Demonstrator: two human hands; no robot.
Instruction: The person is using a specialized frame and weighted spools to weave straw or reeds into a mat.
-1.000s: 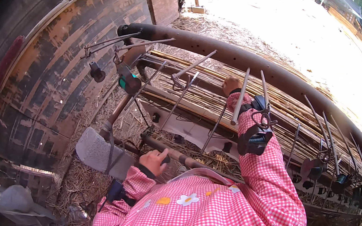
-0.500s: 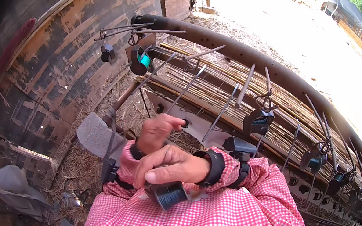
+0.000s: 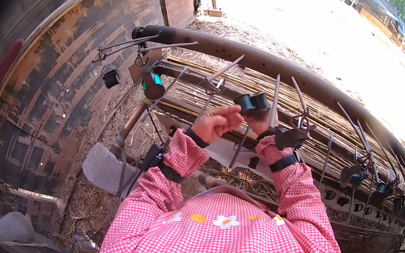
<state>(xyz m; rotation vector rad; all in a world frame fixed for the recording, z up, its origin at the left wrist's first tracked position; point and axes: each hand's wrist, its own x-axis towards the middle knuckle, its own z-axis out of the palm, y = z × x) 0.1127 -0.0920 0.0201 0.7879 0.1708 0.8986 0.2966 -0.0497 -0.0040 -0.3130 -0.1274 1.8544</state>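
Two dark blue-black thread spools (image 3: 252, 102) sit side by side at the top of my right hand (image 3: 265, 121), which closes around them from below. Just left of them is my left hand (image 3: 218, 122), its fingers curled and pinched together toward the nearer spool; whatever thin thing they may hold is too small to make out. Beside my right wrist hangs a black holder (image 3: 292, 138) under a wire hook. A green spool (image 3: 153, 85) and a small black spool (image 3: 111, 76) hang on the left.
A long brown metal pipe (image 3: 215, 46) with downward rods crosses in front of me. More hanging spools (image 3: 356, 177) line its right side. Reed-like poles (image 3: 192, 90) lie behind it. At left stand a worn board wall (image 3: 52, 103) and a grey block (image 3: 106, 167).
My hands have uncrossed from in front of my chest and reached forward to the rack. My right hand held one visible spool there; two now show in it.
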